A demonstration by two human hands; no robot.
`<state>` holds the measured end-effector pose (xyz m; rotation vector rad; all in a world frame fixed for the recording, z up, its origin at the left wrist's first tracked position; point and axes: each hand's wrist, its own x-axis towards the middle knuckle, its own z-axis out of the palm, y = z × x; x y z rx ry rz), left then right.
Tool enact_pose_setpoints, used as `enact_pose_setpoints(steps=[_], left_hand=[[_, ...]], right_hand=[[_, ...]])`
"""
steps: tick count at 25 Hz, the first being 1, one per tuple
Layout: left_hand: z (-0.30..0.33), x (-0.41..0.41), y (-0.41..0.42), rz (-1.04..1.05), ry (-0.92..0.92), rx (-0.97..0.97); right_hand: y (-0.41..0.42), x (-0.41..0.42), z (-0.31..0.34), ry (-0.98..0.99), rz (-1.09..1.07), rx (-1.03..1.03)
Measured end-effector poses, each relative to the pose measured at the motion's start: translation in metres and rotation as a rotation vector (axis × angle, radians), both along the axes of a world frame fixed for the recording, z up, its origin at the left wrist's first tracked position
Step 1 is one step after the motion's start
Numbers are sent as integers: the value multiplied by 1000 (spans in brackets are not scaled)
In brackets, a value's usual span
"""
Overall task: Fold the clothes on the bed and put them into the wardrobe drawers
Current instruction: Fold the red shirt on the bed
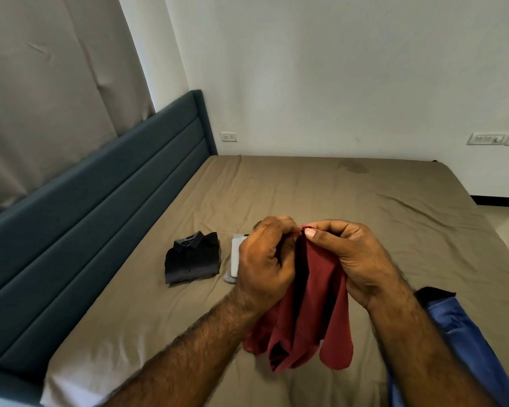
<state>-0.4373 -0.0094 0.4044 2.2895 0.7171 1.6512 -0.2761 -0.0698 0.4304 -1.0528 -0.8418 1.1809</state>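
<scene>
Bedroom with white walls, a blue headboard (100,183) and a bed (335,195) under an olive-brown sheet. Left hand (265,259) and right hand (347,257) together pinch the top edge of a red garment (315,312), which hangs over the sheet. A folded black shirt (192,257) lies beside a grey cloth (234,259), a blue garment (465,336) lies at right; no legible writing.

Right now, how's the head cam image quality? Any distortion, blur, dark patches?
Head view: wide-angle bowing bends the headboard and the curtain; light is soft and even, no glare; the left hand and right hand holding the red garment are sharp enough; the folded black shirt loses detail in its darkness; the frame edges look slightly smeared.
</scene>
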Motion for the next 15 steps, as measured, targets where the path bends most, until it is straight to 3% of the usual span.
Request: enact_pose_setpoints(steps=[6,9,12,15], left_hand=[[-7,3,-6,56,-8,107],[-3,2,-7,-18,-35,31],[2,1,-9,-56,-78,-147],[9,-1,-6,-217,-41,-567]], right_hand=[[-6,-2,-10,19,-51,33],[-11,-2,-12,-6,-67,87],[-14,-1,-11,-13,-69,116],[-10,1,-16,33,-83,53]])
